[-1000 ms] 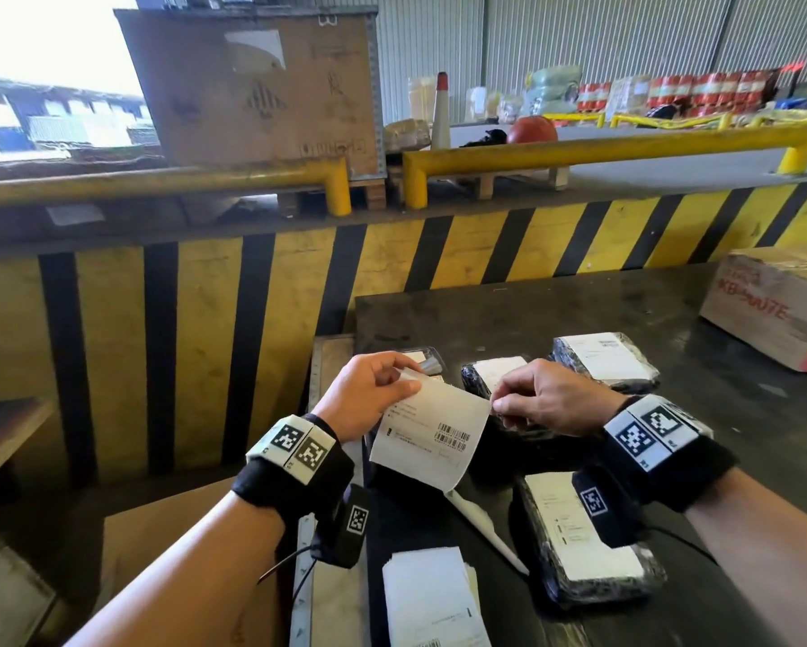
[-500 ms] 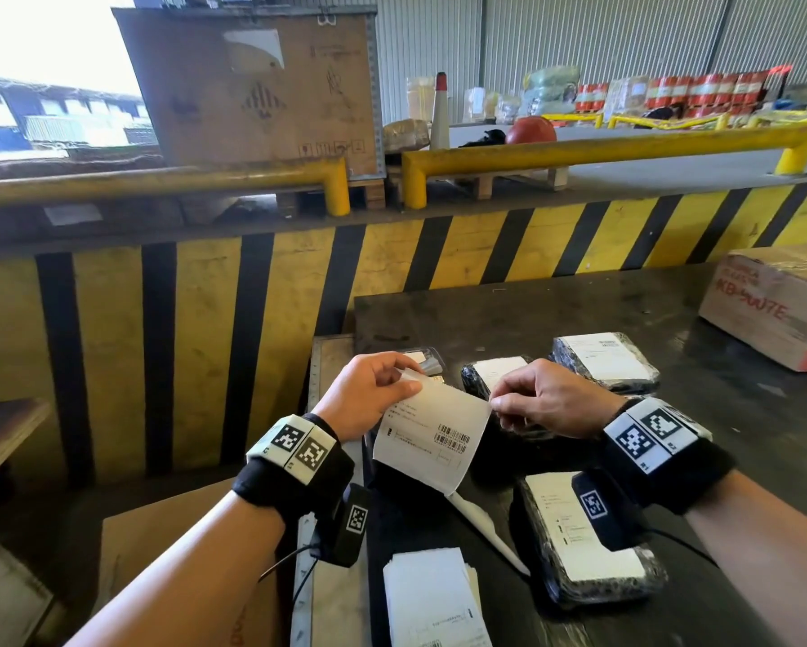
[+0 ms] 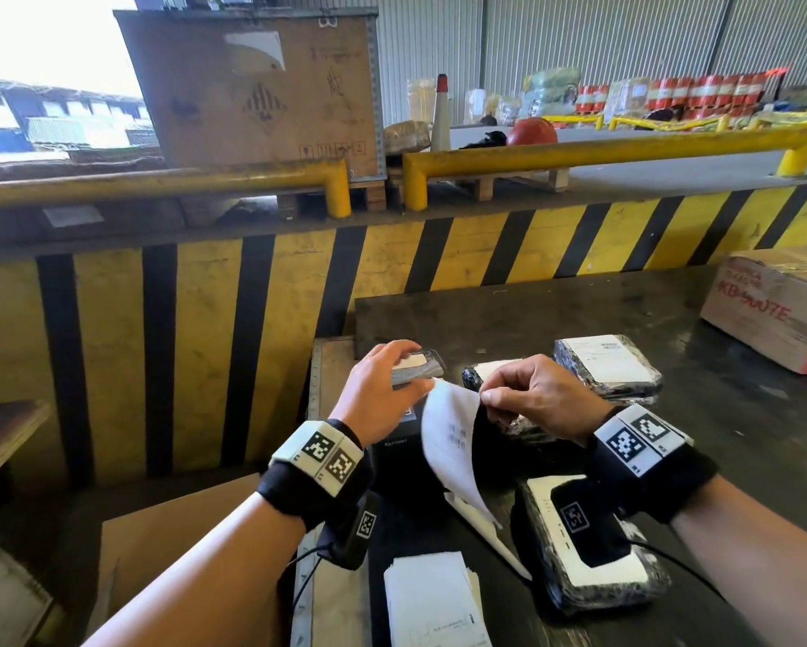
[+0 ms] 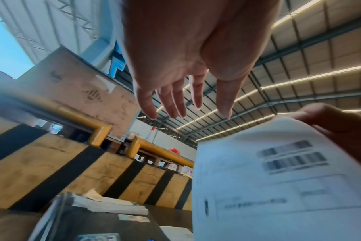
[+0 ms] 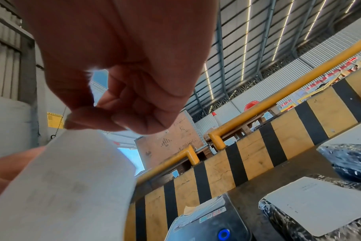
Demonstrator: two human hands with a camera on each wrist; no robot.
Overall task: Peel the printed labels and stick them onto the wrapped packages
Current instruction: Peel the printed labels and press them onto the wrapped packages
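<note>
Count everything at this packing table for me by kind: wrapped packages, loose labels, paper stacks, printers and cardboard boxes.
Wrapped packages: 3
Held label: 1
Paper stack: 1
Label printer: 1
Cardboard box: 1
Total: 7

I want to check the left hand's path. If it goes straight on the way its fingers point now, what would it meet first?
Probably the label printer: the open left hand points at its top, where loose backing paper lies. Depth is unclear.
</note>
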